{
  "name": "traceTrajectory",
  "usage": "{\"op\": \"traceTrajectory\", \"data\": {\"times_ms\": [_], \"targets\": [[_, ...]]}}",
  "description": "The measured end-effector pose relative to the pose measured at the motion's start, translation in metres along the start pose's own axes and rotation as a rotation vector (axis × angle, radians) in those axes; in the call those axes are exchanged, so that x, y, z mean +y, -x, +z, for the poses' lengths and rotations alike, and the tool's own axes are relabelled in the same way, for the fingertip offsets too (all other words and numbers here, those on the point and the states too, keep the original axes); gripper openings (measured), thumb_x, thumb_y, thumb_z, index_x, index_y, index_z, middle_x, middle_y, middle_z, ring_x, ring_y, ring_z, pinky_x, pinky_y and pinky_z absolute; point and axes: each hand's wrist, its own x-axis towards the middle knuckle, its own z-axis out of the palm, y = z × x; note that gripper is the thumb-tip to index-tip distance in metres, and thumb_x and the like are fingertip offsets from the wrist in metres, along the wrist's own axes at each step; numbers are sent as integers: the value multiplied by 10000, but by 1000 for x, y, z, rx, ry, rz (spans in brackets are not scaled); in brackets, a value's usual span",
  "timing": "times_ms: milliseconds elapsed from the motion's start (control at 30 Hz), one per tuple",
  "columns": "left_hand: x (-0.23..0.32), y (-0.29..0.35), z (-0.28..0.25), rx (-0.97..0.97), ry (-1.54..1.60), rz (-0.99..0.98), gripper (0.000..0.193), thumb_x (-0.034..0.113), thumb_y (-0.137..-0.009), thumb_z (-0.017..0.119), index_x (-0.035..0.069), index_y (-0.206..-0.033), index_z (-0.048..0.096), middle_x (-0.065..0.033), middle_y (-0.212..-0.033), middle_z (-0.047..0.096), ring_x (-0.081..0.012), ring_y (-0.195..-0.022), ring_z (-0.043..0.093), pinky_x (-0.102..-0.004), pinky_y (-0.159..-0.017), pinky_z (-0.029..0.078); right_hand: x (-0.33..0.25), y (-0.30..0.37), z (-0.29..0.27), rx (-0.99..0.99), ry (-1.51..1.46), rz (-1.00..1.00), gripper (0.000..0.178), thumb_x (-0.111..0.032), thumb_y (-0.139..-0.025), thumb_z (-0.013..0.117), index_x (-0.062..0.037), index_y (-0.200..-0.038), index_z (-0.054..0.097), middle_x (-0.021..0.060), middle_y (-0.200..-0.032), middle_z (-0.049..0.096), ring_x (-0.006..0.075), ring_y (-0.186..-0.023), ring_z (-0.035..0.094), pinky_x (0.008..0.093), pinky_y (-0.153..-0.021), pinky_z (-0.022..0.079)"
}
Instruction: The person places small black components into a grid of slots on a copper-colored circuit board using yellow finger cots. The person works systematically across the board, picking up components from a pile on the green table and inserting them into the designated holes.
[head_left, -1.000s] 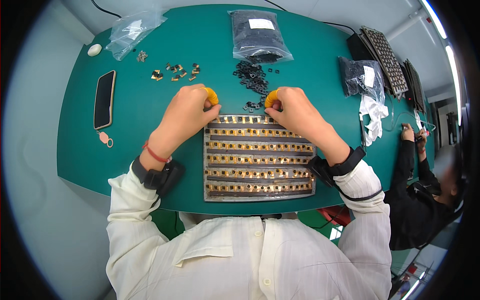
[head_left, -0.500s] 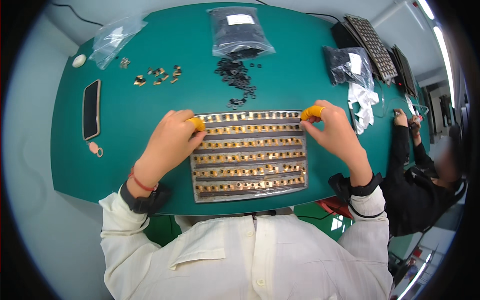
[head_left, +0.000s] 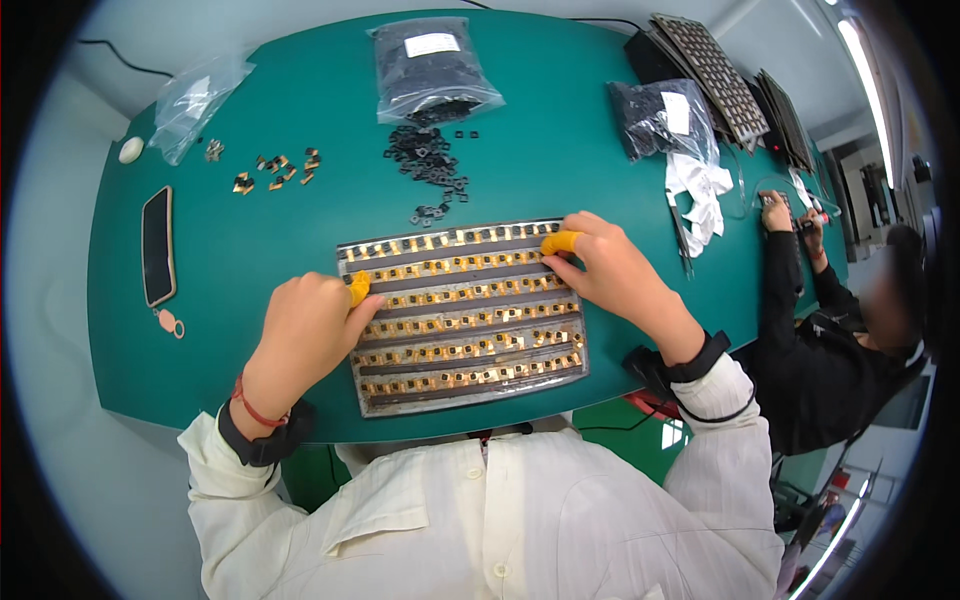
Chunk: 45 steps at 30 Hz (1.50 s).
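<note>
A flat metal tray (head_left: 470, 405) lies before me with several rows of small gold-and-black parts (head_left: 455, 325), divided by dark grey strips. My left hand (head_left: 310, 320) is at the tray's left edge, by the second and third rows. Its thumb and yellow-capped index finger are closed together. My right hand (head_left: 615, 270) reaches over the tray's right end, by the second row, also with thumb and yellow-capped index finger closed. Whatever lies between either hand's fingertips is hidden.
Loose black pieces (head_left: 425, 160) spill from a clear bag (head_left: 430, 65) beyond the tray. Gold-and-black parts (head_left: 280, 170) and a phone (head_left: 158, 245) lie left. Another bag (head_left: 660, 120), tweezers (head_left: 680, 235) and stacked trays (head_left: 710, 75) are right, near a co-worker (head_left: 825, 350).
The whole view has shifted, moving the table's contents left. Against the tray, my right hand has moved inward from the right edge, and my left hand has come slightly nearer me.
</note>
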Motion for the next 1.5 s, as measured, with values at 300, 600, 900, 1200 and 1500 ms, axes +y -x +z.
{"op": "traceTrajectory", "data": {"times_ms": [300,600,900,1200,1500], "targets": [[-9,-11,-14,-129,187,-35,331,250,-840,737,-61,-740,686,-209,-645,612,-334,-569,601,-407,-552,470,-10,13,7,-87,-7,130,419,-187,-860,694,50,-544,554,251,-560,524,426,-509,522,484,-529,437],[-9,-76,-3,34,452,-33,270,128,-787,771,-98,-921,708,-194,-772,712,-241,-709,709,-324,-658,548,-26,-15,-23,-316,67,160,300,-162,-840,696,80,-668,648,258,-624,596,406,-590,616,446,-584,502],[-2,-96,10,41,324,-25,185,87,-782,760,-74,-864,721,-195,-733,697,-249,-674,696,-321,-633,546,-30,-68,-1,-83,-207,-22,194,-114,-807,712,69,-869,714,224,-758,682,365,-714,683,404,-676,549],[-28,-81,8,221,196,62,166,16,-791,716,-77,-929,708,-208,-805,707,-262,-715,706,-324,-661,555,-57,-113,37,-137,-9,130,236,-166,-773,770,47,-836,691,243,-822,677,386,-798,679,449,-700,551],[-10,-84,5,84,264,-88,186,120,-799,753,-55,-853,721,-173,-750,705,-286,-671,692,-350,-640,545,-36,-110,32,-108,-97,-18,139,-61,-766,731,52,-842,701,234,-811,685,390,-788,678,439,-718,546]]}}
